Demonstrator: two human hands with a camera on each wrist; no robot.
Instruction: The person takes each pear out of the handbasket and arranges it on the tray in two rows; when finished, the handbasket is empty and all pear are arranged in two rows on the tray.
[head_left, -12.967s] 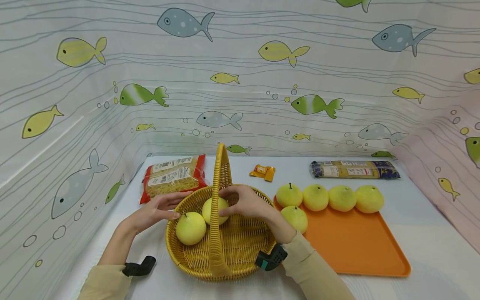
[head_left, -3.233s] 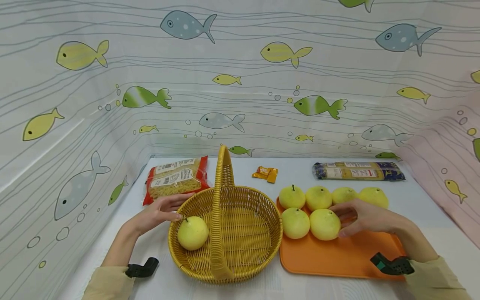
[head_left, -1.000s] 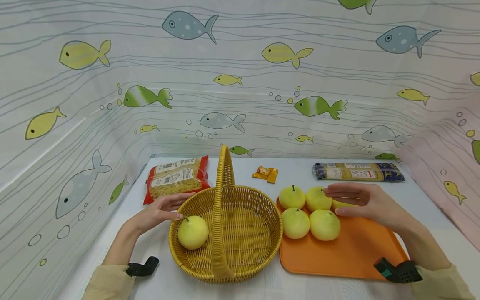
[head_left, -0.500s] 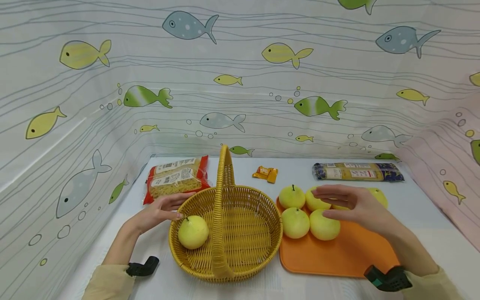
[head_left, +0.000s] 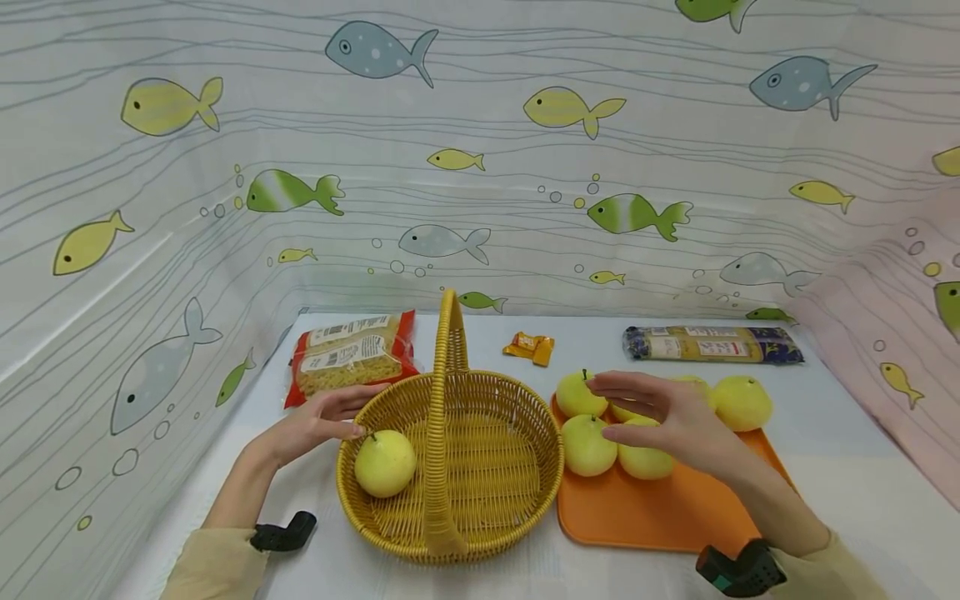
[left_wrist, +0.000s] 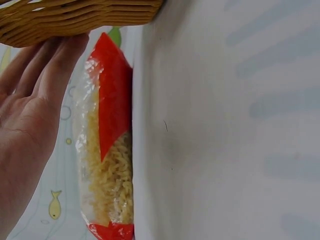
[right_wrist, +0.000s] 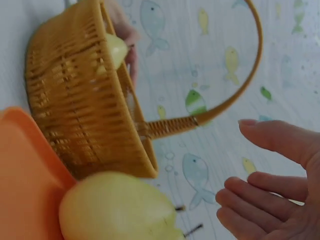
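Note:
My left hand (head_left: 318, 425) rests at the left rim of the wicker basket (head_left: 495, 533), thumb on the rim, straight fingers against its outer side in the left wrist view. Inside, left of the tall handle, sits one yellow-green pear (head_left: 385, 463). To the right, on an orange tray (head_left: 652, 517), several more pears stand in two rows; one front pear (head_left: 588, 446) is close to the basket. My right hand (head_left: 667, 417) hovers above these pears, thumb and fingers spread apart with nothing between them, partly covering the middle ones. The right wrist view shows it beside the basket handle (right_wrist: 175, 127).
A red-ended bag of pasta (head_left: 348, 354) lies behind my left hand. Small orange wrapped sweets (head_left: 529, 347) lie behind the basket, and a long dark-blue and clear packet (head_left: 712, 344) lies at the back right. A fish-patterned curtain surrounds the table.
Earlier my right hand held a second pear in the basket; that pear then stood in the tray's front row. The right hand let go, rose and moved left over the pears. Left hand stayed put.

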